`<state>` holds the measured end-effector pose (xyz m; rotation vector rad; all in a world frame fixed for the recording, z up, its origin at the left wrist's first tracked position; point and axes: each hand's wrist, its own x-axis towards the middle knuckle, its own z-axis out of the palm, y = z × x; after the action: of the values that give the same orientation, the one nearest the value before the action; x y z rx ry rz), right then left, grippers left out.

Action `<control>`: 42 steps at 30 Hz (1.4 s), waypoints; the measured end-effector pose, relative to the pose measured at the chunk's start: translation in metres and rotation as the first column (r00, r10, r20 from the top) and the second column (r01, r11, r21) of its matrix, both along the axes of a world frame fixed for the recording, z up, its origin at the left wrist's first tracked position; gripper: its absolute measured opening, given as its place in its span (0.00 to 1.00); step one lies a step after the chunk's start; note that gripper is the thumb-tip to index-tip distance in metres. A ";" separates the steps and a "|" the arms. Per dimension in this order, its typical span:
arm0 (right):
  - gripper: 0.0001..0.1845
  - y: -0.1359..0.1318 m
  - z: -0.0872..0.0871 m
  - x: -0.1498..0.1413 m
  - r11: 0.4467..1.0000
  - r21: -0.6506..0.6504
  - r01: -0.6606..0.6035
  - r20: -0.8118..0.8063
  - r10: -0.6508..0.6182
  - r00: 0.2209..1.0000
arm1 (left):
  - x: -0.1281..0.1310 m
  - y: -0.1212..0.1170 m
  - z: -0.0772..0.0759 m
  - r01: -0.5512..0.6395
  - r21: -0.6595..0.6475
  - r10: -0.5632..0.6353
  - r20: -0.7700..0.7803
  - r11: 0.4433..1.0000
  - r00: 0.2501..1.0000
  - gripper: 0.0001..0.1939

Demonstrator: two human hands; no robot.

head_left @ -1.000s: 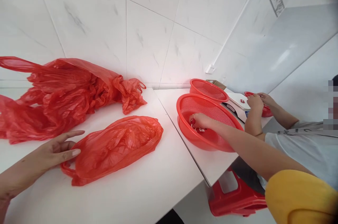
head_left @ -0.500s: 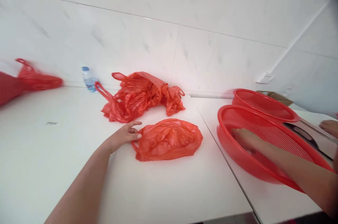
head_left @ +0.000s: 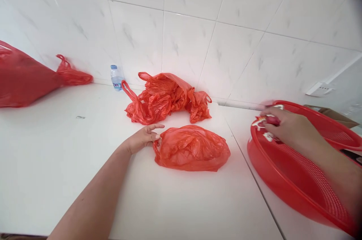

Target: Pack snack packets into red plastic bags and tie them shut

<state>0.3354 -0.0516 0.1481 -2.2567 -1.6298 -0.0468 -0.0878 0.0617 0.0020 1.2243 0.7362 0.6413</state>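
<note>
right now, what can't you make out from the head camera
Small items in the right hand: head view, blurred, partly covered by it.
Near basket: head view, inside partly behind the forearm.
Leftmost bag: head view, cut by left edge.
Grey scrap: head view, too small to identify.

This looks like a plain indoor workroom, perhaps a small packing room; home or business, I cannot tell. A glossy white tiled wall [head_left: 189, 36] with grey veining backs a long, smooth white tabletop [head_left: 183, 206]. It carries a thin, open red plastic bag [head_left: 192, 149], a crumpled pile of red carrier bags [head_left: 166, 100] behind, and, right, a large red perforated plastic basket [head_left: 271, 179]. A white wall socket [head_left: 320, 89] sits far right.
</note>
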 end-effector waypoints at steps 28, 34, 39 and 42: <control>0.33 -0.118 -0.084 -0.017 0.978 -0.200 0.057 0.249 -0.005 0.968 | 0.006 0.007 -0.008 -0.196 -0.132 0.213 0.135 0.972 0.968 0.29; 0.33 -0.146 -0.116 -0.054 0.966 -0.256 0.018 0.327 0.069 0.942 | 0.009 0.007 -0.005 -0.278 -0.086 0.281 0.013 0.957 0.960 0.29; 0.34 -0.148 -0.113 -0.056 0.967 -0.254 0.021 0.314 0.062 0.947 | 0.010 0.006 -0.004 -0.291 -0.081 0.294 0.029 0.953 0.955 0.29; 0.30 -0.149 -0.110 -0.045 0.966 -0.245 0.078 0.282 -0.006 0.959 | 0.009 0.005 -0.006 -0.252 -0.104 0.261 0.089 0.962 0.961 0.30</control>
<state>0.2900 -0.2004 0.0383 -2.5765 -1.8189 -0.1856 -0.0789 0.0668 -0.0036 1.0119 0.8370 0.8676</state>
